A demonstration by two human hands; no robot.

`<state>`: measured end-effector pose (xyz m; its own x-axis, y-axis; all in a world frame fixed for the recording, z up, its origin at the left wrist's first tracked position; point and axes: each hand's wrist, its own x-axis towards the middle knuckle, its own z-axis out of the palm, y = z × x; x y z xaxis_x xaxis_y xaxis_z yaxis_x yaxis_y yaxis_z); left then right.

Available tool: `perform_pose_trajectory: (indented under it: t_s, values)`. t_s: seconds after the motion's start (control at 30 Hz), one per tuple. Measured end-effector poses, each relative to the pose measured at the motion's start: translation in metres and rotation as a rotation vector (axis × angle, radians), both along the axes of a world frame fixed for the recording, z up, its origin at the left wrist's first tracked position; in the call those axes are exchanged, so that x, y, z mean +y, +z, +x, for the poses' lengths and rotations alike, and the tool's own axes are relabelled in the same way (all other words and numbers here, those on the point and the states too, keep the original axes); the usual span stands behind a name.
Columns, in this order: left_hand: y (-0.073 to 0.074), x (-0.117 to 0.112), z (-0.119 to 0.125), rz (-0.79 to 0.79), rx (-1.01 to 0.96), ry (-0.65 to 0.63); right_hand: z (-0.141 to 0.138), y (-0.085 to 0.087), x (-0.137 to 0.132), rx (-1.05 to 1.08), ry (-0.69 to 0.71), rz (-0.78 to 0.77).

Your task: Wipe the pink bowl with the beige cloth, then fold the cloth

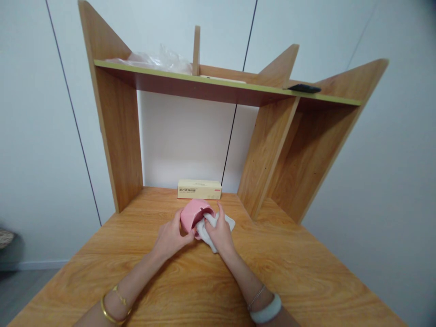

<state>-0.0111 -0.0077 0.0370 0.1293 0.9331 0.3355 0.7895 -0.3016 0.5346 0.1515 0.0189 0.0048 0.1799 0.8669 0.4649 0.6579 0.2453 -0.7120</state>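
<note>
A pink hollow container (193,212) is tilted on its side above the desk, its opening facing right. My left hand (173,237) grips it from the left, thumb at the lower rim and fingers around the back. My right hand (220,231) is closed on a white cloth (210,232), pressing part of it into the container's opening. The rest of the cloth hangs below and to the right of my fingers. The fingertips inside the opening are partly hidden by the cloth.
Behind the container lies a cream box (199,190) with printed characters. A wooden shelf unit (122,150) rises from the desk (289,272). On its upper board are a clear plastic bag (160,61) and a dark flat object (304,88).
</note>
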Motion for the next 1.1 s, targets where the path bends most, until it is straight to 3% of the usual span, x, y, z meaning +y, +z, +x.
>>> perform_pose_trajectory:
  t_s: [0.17, 0.33, 0.53, 0.83, 0.97, 1.1]
  values:
    - [0.005, -0.003, -0.004, 0.002, 0.185, -0.008, 0.004, 0.01, -0.007, -0.242, -0.092, -0.029]
    - [0.003, -0.003, -0.007, 0.063, 0.187, -0.057, 0.004, 0.01, -0.01, -0.284, -0.006, -0.023]
    - [0.001, 0.0, -0.008, 0.065, 0.105, -0.039, 0.004, 0.0, -0.006, -0.187, 0.093, -0.06]
    - [-0.015, 0.005, 0.003, 0.001, -0.207, -0.152, 0.001, -0.011, 0.007, 0.301, 0.134, 0.102]
    - [-0.018, 0.006, 0.004, 0.027, -0.277, -0.174, -0.002, -0.012, 0.007, 0.288, 0.213, 0.071]
    - [-0.011, 0.004, 0.002, 0.047, -0.148, -0.082, -0.002, -0.006, 0.004, 0.131, 0.114, -0.003]
